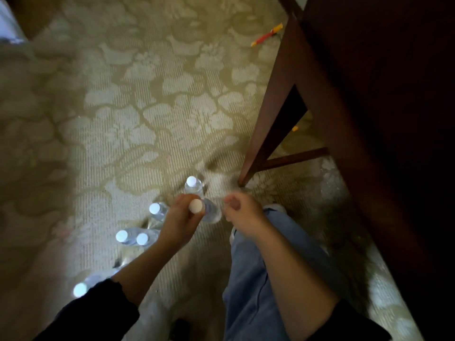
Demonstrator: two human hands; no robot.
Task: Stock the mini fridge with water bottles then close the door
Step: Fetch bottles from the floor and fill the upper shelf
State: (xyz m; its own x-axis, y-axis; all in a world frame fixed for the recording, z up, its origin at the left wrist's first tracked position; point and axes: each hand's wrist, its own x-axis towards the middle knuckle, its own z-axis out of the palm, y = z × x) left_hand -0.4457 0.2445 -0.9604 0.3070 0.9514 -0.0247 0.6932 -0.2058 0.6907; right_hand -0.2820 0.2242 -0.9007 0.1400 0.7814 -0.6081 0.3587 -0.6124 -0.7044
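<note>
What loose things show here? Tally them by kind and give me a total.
Water bottles: 6, one gripped by the left hand
Red-and-yellow item: 1
Small orange bit: 1
Total: 8

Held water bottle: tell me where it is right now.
Head view, low centre: the left hand grips the water bottle near its cap, right beside a standing bottle and left of the wooden leg.
</note>
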